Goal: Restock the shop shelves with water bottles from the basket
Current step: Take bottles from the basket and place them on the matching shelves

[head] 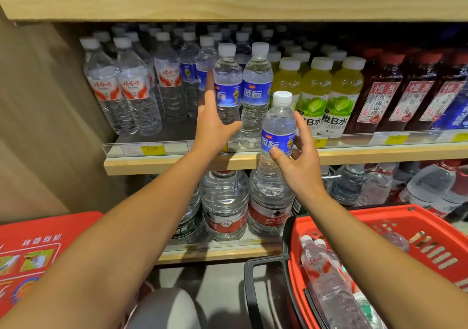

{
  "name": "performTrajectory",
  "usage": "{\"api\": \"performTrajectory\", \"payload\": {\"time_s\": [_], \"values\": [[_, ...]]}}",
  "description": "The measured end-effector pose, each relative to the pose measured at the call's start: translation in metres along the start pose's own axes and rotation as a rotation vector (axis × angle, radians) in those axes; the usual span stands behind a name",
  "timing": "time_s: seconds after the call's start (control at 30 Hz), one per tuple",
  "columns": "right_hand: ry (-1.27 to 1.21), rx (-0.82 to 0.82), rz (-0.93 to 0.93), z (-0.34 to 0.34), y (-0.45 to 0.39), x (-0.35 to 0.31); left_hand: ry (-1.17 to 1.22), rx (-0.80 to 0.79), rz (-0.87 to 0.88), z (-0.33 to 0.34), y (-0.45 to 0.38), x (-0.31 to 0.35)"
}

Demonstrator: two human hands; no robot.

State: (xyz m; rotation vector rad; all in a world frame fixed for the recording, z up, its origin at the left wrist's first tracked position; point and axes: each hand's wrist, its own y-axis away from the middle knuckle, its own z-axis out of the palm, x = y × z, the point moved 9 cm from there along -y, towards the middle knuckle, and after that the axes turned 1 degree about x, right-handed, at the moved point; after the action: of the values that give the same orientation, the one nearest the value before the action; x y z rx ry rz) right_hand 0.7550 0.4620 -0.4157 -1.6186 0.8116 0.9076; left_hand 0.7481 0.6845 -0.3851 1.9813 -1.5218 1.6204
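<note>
My right hand (300,163) grips a blue-label water bottle (277,128) upright, in front of the middle shelf (157,163). My left hand (212,123) reaches onto that shelf with straight fingers, touching the left side of a shelved blue-label bottle (227,83); a second one (256,88) stands right of it. The red basket (395,225) sits at lower right and holds red-label water bottles (326,275).
Red-label water bottles (119,88) fill the shelf's left, green vitamin drinks (326,96) and dark red drinks (405,93) its right. Large 5L water jugs (224,207) stand on the lower shelf. A red printed board (38,247) is at lower left.
</note>
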Motion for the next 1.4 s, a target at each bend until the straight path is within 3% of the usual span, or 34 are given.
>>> {"api": "performTrajectory", "payload": {"time_s": [0.33,0.43,0.67,0.87,1.07,1.27,1.4], "values": [[-0.025,-0.026,0.037,0.009,0.006,-0.009,-0.102,-0.148,0.044,-0.025,0.015,0.009],[-0.08,-0.04,0.05,0.012,0.005,-0.016,-0.084,-0.142,0.139,-0.037,0.038,0.025],[-0.161,-0.086,0.075,0.033,0.004,-0.028,-0.034,-0.4,0.148,-0.004,0.108,0.027],[-0.206,-0.173,0.048,0.069,0.008,-0.046,-0.028,-0.237,0.127,-0.019,0.111,0.021],[-0.078,-0.427,-0.039,0.1,0.01,-0.056,0.053,-0.083,0.079,-0.063,0.104,-0.002],[0.418,-0.241,-0.251,0.077,-0.016,-0.065,0.19,0.186,0.156,-0.118,0.077,0.0],[0.729,-0.176,-0.271,0.075,-0.024,-0.051,0.29,0.33,0.175,-0.13,0.049,0.003]]}}
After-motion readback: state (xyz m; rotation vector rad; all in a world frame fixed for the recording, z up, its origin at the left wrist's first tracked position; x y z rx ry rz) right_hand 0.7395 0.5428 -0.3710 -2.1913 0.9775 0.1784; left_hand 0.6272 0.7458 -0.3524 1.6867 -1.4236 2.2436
